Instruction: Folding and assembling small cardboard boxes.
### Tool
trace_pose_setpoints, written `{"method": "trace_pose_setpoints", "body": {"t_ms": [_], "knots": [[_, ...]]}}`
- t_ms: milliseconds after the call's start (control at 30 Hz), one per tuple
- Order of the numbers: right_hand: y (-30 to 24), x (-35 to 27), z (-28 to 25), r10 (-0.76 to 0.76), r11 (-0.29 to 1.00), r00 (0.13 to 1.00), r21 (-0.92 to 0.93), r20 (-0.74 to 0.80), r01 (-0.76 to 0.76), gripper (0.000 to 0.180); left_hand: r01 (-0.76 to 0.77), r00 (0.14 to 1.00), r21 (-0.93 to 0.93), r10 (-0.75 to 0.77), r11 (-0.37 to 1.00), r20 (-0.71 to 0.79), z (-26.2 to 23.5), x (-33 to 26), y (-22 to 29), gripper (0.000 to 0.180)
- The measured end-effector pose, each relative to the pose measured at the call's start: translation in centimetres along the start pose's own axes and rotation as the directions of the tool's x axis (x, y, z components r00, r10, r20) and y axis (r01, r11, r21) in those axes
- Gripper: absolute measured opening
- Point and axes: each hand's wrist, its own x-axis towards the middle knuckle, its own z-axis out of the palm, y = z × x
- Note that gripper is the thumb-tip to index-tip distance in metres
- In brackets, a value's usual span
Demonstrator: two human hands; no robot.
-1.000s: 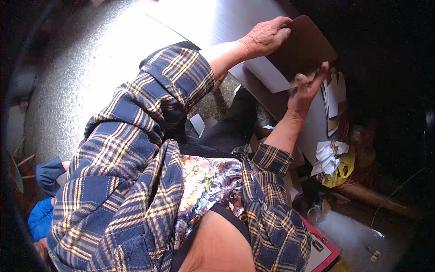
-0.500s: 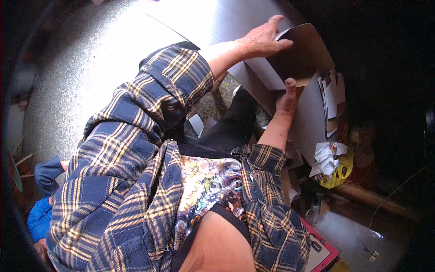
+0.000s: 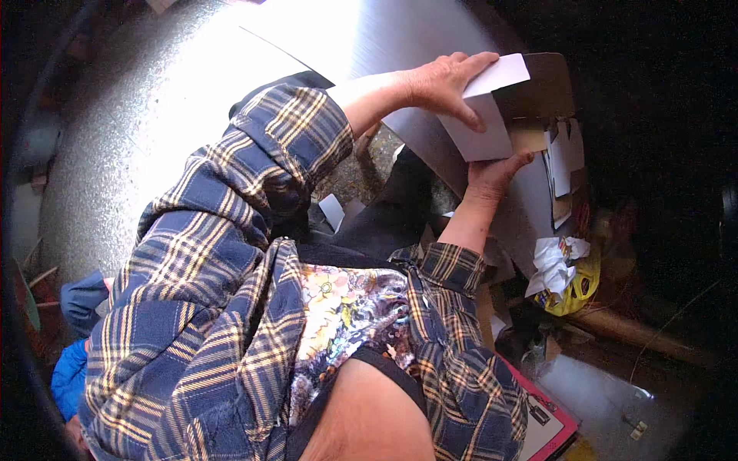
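A white folded carton (image 3: 480, 131) with a raised flap (image 3: 503, 74) is between my hands at the upper right. My left hand (image 3: 450, 86) grips its left side, the thumb across the front face and the fingers along the flap. Under the carton's lower edge, my right hand (image 3: 496, 175) supports it with the thumb pointing right; its other fingers are mostly hidden. Just behind stands an open brown cardboard panel (image 3: 542, 84), perhaps part of a larger box.
A metal-looking table surface (image 3: 415, 38) is under bright glare. Flat card pieces (image 3: 563, 165) stack at the right, above crumpled white paper (image 3: 552, 265) and a yellow bag (image 3: 573, 300). A pink-edged clipboard (image 3: 550, 430) lies lower right. Another person's blue sleeve (image 3: 69, 373) shows far left.
The white carton's face and flap have come into view between my hands. My left hand has turned and lowered onto it; my right hand has moved slightly down and right beneath it.
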Motion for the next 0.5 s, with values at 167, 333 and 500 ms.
{"method": "trace_pose_setpoints", "body": {"t_ms": [167,333,500], "knots": [[1.7,0.9,-3.7,-0.066,0.998,0.988,-0.005,0.137,0.067,0.088,0.165,0.986,-0.162,-0.168,0.973,-0.001,0.1,1.2,0.9,0.098],[2.2,1.1,-2.9,-0.164,0.986,0.961,0.04,0.221,0.159,0.074,0.324,0.945,-0.4,-0.309,0.857,0.102,0.3,1.1,-0.1,0.107],[2.9,1.4,-4.0,-0.076,0.982,0.996,0.179,0.047,0.067,0.07,0.386,0.922,-0.242,-0.365,0.89,0.128,-0.3,0.8,1.3,0.104]]}}
